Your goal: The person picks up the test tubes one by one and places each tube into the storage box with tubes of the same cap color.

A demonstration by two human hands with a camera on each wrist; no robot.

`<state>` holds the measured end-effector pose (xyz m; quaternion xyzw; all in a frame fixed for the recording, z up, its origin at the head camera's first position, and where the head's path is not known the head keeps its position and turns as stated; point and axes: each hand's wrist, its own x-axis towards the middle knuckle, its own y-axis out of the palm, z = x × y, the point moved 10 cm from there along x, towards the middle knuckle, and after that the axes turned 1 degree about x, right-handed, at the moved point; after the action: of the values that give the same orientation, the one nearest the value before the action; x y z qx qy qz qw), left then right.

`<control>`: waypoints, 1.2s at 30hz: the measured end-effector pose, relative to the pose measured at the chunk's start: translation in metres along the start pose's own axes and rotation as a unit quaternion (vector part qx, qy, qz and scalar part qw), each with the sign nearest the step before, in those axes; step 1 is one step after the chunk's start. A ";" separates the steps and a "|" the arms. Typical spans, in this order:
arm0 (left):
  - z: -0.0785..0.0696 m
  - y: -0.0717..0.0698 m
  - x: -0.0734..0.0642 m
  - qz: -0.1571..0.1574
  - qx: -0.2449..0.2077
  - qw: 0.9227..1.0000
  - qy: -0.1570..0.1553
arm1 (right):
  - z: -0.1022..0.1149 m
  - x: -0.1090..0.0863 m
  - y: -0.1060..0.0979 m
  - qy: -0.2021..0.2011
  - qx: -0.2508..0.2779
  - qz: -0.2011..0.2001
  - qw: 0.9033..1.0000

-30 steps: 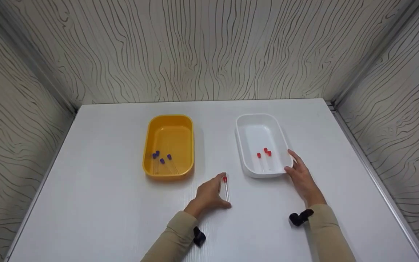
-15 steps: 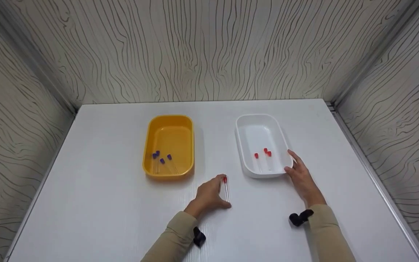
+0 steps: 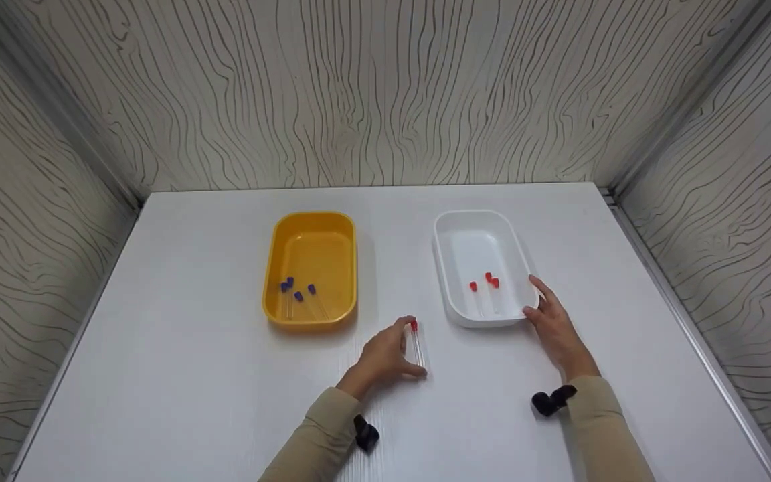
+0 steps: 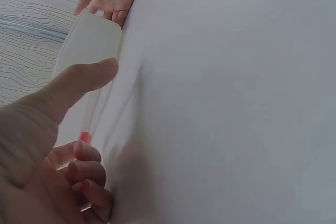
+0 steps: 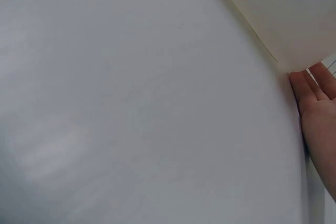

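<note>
My left hand point(image 3: 383, 356) pinches a clear test tube with a red cap point(image 3: 416, 345) lengthwise between thumb and fingers, low over the white table. In the left wrist view the red cap point(image 4: 85, 137) meets the fingers and the clear end runs toward the thumb. At the near right corner of a white tray point(image 3: 449, 294), my right hand point(image 3: 555, 328) grips the rim, fingers along the side and thumb in front. Inside that tray lie three red-capped tubes point(image 3: 473, 286). The right wrist view shows the hand's fingers point(image 5: 302, 90) against the tray's underside corner.
A yellow tray point(image 3: 352, 268) stands left of the white one, holding several tubes with dark blue caps point(image 3: 298, 296). Wood-patterned walls point(image 3: 372, 94) enclose the table point(image 3: 211, 388) at the back and both sides.
My left hand has moved slightly away from me with the tube, its thumb shifting forward. One red-capped tube in the white tray has rolled a little. The right hand has stayed put.
</note>
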<state>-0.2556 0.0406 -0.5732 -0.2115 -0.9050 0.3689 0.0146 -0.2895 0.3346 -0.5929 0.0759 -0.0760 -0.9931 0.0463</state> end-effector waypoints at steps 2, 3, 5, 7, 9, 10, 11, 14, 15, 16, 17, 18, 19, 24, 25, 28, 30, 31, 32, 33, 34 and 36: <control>-0.001 -0.002 0.001 0.001 -0.009 1.000 -0.005 | 0.000 0.000 0.000 -0.001 -0.001 0.003 1.000; -0.002 -0.003 0.002 0.002 -0.012 1.000 -0.008 | 0.001 0.000 0.000 -0.003 -0.001 0.004 1.000; -0.003 -0.006 0.003 0.004 -0.018 1.000 -0.016 | 0.002 -0.001 0.001 -0.006 0.000 0.007 1.000; -0.004 -0.008 0.004 0.005 -0.022 1.000 -0.020 | 0.003 -0.001 0.001 -0.008 0.003 0.009 1.000; -0.006 -0.011 0.006 0.005 -0.025 0.999 -0.023 | 0.003 -0.002 0.002 -0.010 0.005 0.010 1.000; -0.008 -0.013 0.006 0.004 -0.027 0.999 -0.022 | 0.004 -0.002 0.002 -0.010 0.005 0.010 1.000; -0.009 -0.014 0.007 0.003 -0.029 0.999 -0.020 | 0.004 -0.002 0.003 -0.010 0.003 0.010 1.000; -0.015 -0.018 0.008 -0.002 -0.031 0.999 -0.012 | 0.003 -0.003 0.002 -0.006 -0.001 0.009 1.000; -0.016 -0.019 0.008 -0.003 -0.032 0.999 -0.010 | 0.003 -0.003 0.002 -0.005 -0.003 0.008 1.000; -0.018 -0.020 0.008 -0.002 -0.034 0.999 -0.010 | 0.003 -0.003 0.002 -0.005 -0.005 0.009 1.000; -0.019 -0.021 0.009 -0.001 -0.037 0.999 -0.010 | 0.003 -0.003 0.002 -0.004 -0.006 0.009 1.000; -0.020 -0.021 0.009 0.000 -0.038 0.999 -0.011 | 0.002 -0.002 0.002 -0.003 -0.006 0.009 1.000; -0.022 -0.021 0.010 0.002 -0.041 0.999 -0.013 | 0.002 -0.002 0.002 -0.003 -0.006 0.009 1.000; -0.028 -0.025 0.014 0.000 -0.049 0.999 -0.014 | 0.001 -0.001 0.001 -0.005 -0.004 0.008 1.000; -0.030 -0.026 0.014 -0.002 -0.050 0.999 -0.012 | 0.001 -0.001 0.001 -0.005 -0.003 0.008 1.000; -0.035 -0.028 0.017 -0.004 -0.051 0.999 -0.009 | 0.000 0.000 0.000 0.001 -0.003 0.003 1.000; -0.038 -0.030 0.018 -0.006 -0.051 0.999 -0.008 | 0.000 0.000 0.000 0.003 -0.003 0.000 1.000; -0.040 -0.030 0.019 -0.007 -0.053 0.999 -0.008 | 0.000 0.000 -0.001 0.004 -0.004 -0.002 1.000; -0.041 -0.031 0.020 -0.008 -0.052 0.999 -0.007 | 0.000 0.000 -0.001 0.005 -0.004 -0.003 1.000; -0.043 -0.032 0.021 -0.009 -0.052 0.999 -0.007 | 0.001 0.000 -0.001 0.004 -0.005 -0.004 1.000; -0.044 -0.033 0.021 -0.011 -0.051 0.999 -0.007 | 0.001 0.000 0.000 0.004 -0.006 -0.003 1.000; -0.047 -0.035 0.022 -0.013 -0.049 0.999 -0.003 | 0.001 -0.001 0.000 0.004 -0.007 -0.002 1.000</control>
<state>-0.2806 0.0581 -0.5182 -0.1985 -0.9249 0.3242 0.0059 -0.2891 0.3347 -0.5914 0.0800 -0.0686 -0.9934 0.0454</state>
